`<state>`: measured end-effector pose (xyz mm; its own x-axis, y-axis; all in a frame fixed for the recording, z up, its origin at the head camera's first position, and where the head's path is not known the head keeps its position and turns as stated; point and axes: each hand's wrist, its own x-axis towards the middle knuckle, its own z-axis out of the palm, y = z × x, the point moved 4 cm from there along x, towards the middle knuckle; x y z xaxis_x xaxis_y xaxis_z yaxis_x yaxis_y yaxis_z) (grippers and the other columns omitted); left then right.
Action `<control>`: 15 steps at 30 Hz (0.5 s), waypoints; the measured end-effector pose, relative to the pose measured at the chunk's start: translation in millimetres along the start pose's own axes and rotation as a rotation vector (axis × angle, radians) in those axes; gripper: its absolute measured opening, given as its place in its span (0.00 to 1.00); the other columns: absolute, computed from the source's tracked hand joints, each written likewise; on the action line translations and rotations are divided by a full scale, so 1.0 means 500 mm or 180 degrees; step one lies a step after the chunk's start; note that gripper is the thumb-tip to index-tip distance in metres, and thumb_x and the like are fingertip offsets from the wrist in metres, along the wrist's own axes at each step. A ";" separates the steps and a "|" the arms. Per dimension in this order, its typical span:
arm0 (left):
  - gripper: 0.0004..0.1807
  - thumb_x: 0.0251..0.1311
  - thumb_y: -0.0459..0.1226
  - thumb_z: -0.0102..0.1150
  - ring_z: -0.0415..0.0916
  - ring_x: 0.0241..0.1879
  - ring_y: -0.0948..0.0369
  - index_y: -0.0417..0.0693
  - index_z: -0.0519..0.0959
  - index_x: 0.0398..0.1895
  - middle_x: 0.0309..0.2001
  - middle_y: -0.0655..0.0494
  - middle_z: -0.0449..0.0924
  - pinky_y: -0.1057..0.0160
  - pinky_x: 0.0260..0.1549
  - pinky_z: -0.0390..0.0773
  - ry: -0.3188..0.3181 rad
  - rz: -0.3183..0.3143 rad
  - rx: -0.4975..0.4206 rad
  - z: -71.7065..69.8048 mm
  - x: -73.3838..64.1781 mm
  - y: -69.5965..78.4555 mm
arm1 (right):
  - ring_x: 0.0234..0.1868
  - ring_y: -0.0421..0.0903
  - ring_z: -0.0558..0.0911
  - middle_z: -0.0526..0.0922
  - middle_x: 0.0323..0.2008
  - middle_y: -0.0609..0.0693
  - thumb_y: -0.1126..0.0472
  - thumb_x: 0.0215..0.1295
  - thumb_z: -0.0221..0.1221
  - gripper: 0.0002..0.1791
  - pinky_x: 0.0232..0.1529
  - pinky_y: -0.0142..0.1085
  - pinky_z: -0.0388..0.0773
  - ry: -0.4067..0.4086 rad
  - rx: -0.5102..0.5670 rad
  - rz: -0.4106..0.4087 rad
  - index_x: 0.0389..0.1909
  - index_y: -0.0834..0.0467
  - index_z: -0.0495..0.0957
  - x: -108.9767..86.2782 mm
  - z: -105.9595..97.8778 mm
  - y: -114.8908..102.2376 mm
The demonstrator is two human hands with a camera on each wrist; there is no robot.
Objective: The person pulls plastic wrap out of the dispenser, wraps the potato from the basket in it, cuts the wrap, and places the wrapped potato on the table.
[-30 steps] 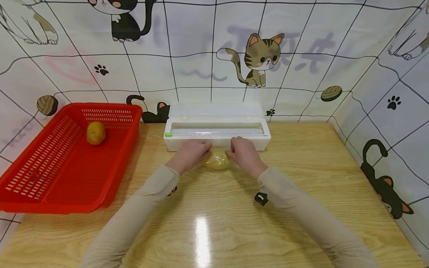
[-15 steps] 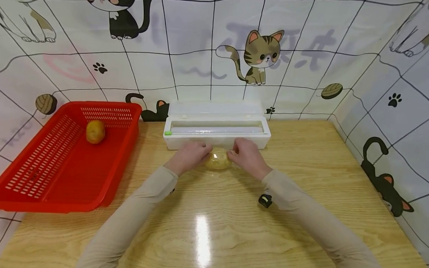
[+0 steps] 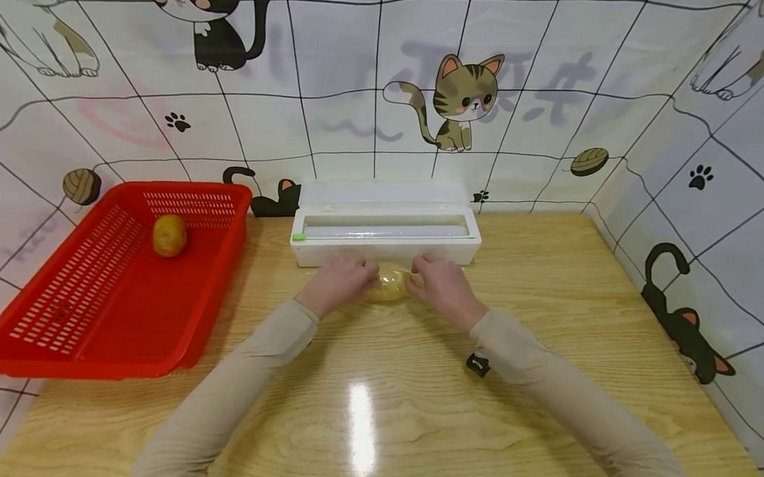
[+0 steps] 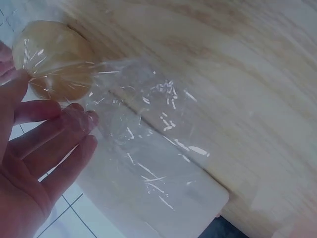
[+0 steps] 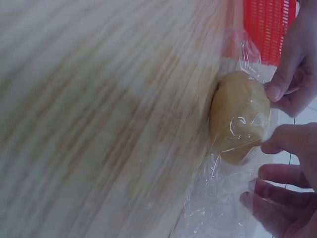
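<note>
A potato (image 3: 391, 283) wrapped in clear cling film sits on the table just in front of a white cling film dispenser box. My left hand (image 3: 341, 283) is at its left side; in the left wrist view its thumb and forefinger pinch gathered film (image 4: 148, 114) against the potato (image 4: 57, 57), the other fingers lying loosely along the sheet. On the opposite side, my right hand (image 3: 445, 287) pinches film with thumb and forefinger, the remaining fingers spread behind the film (image 5: 213, 198) in the right wrist view. Loose film trails out past both ends of the potato.
The dispenser box (image 3: 382, 251) stands against the cat-patterned wall covering, lid up, film roll (image 3: 388, 232) visible inside and a green slider (image 3: 299, 237) at its left end. A red basket (image 3: 198, 322) on the left holds another potato (image 3: 170, 236).
My right hand has drawn slightly back and to the right, its fingers loosening from a tighter curl. The left hand has shifted a little toward me; more of the wrapped potato shows between them.
</note>
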<state>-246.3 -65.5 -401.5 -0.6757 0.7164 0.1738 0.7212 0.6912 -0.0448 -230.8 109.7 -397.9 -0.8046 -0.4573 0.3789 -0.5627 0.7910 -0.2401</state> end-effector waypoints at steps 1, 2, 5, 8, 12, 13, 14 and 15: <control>0.11 0.66 0.46 0.57 0.67 0.21 0.61 0.49 0.77 0.34 0.25 0.57 0.73 0.64 0.19 0.70 -0.0022 -0.0010 -0.0006 0.000 0.001 0.000 | 0.21 0.44 0.74 0.78 0.27 0.52 0.62 0.57 0.65 0.08 0.20 0.34 0.73 -0.0032 0.0001 0.0002 0.30 0.62 0.77 -0.003 -0.001 -0.001; 0.11 0.66 0.46 0.57 0.68 0.21 0.61 0.49 0.78 0.34 0.26 0.56 0.73 0.63 0.20 0.71 -0.0031 -0.0012 -0.0007 0.000 0.001 0.000 | 0.23 0.44 0.75 0.78 0.29 0.52 0.62 0.57 0.65 0.08 0.22 0.35 0.74 -0.0045 -0.0003 -0.0003 0.31 0.62 0.78 -0.006 -0.001 -0.002; 0.11 0.66 0.46 0.57 0.70 0.21 0.60 0.49 0.79 0.35 0.26 0.56 0.75 0.63 0.20 0.72 -0.0050 -0.0028 0.0023 0.004 0.001 0.000 | 0.32 0.49 0.77 0.81 0.33 0.53 0.61 0.55 0.67 0.10 0.34 0.39 0.75 -0.0040 -0.0083 -0.0028 0.33 0.62 0.79 -0.014 0.000 -0.003; 0.12 0.67 0.47 0.56 0.69 0.21 0.61 0.49 0.79 0.36 0.26 0.56 0.74 0.63 0.20 0.72 -0.0056 -0.0044 0.0070 0.008 0.000 -0.001 | 0.41 0.52 0.73 0.84 0.36 0.52 0.58 0.53 0.70 0.12 0.43 0.43 0.68 0.0012 -0.0292 0.0006 0.34 0.59 0.81 -0.019 0.002 -0.001; 0.13 0.68 0.46 0.54 0.67 0.20 0.61 0.47 0.80 0.35 0.24 0.56 0.71 0.63 0.19 0.71 -0.0020 -0.0037 0.0158 0.012 -0.002 0.000 | 0.36 0.51 0.69 0.86 0.37 0.49 0.54 0.52 0.72 0.13 0.38 0.44 0.60 -0.0031 -0.0437 0.0151 0.36 0.56 0.86 -0.021 0.004 0.004; 0.14 0.68 0.46 0.54 0.68 0.19 0.61 0.46 0.80 0.34 0.24 0.56 0.71 0.63 0.19 0.71 -0.0012 -0.0029 0.0183 0.012 -0.003 0.000 | 0.34 0.50 0.69 0.87 0.37 0.49 0.54 0.53 0.71 0.13 0.37 0.44 0.60 -0.0077 -0.0431 0.0174 0.37 0.55 0.86 -0.021 0.005 0.004; 0.14 0.69 0.46 0.54 0.68 0.19 0.61 0.45 0.79 0.33 0.23 0.56 0.71 0.62 0.19 0.72 0.0001 -0.0018 0.0203 0.013 -0.005 0.001 | 0.32 0.49 0.71 0.87 0.37 0.48 0.53 0.54 0.71 0.13 0.35 0.43 0.60 -0.0132 -0.0433 0.0195 0.38 0.55 0.87 -0.020 0.006 0.006; 0.14 0.69 0.45 0.54 0.69 0.20 0.61 0.45 0.79 0.33 0.24 0.56 0.71 0.62 0.20 0.72 0.0005 -0.0004 0.0230 0.014 -0.006 0.001 | 0.31 0.49 0.73 0.87 0.37 0.48 0.53 0.54 0.70 0.13 0.34 0.42 0.61 -0.0191 -0.0419 0.0215 0.39 0.54 0.87 -0.019 0.008 0.007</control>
<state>-244.8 -66.7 -408.9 -0.6763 0.7154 0.1756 0.7075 0.6972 -0.1154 -225.9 115.5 -405.8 -0.8518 -0.4217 0.3108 -0.4804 0.8654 -0.1426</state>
